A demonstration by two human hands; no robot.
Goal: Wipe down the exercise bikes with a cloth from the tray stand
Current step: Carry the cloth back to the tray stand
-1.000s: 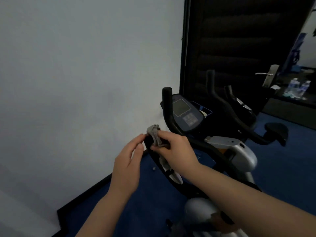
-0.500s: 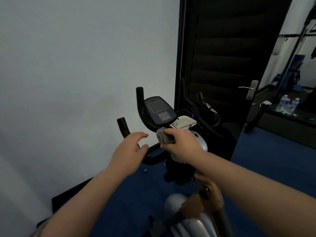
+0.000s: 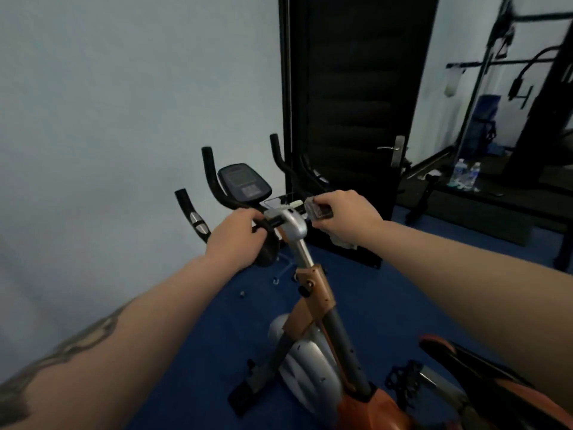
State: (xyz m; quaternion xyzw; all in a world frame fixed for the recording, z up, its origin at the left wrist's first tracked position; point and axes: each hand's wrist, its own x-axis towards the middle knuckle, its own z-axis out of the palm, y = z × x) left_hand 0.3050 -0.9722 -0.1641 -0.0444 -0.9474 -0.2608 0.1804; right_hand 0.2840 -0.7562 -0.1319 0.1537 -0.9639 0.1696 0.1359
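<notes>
An exercise bike (image 3: 313,308) with an orange and silver frame stands in front of me, its console (image 3: 243,184) facing me. My left hand (image 3: 237,237) grips the left part of the black handlebar (image 3: 210,172) near the silver stem. My right hand (image 3: 347,217) is closed on a grey cloth (image 3: 316,209) pressed around the right part of the handlebar. A bit of cloth hangs below the right wrist.
A white wall is on the left and a black door (image 3: 356,113) with a metal handle is behind the bike. Blue carpet covers the floor. Gym equipment and two water bottles (image 3: 465,173) stand at the right. The bike's pedal (image 3: 403,375) and orange saddle are at the lower right.
My view has pulled back and up from the bike. My right hand moved the cloth from the left handlebar across to the right side. My left hand has closed on the left bar.
</notes>
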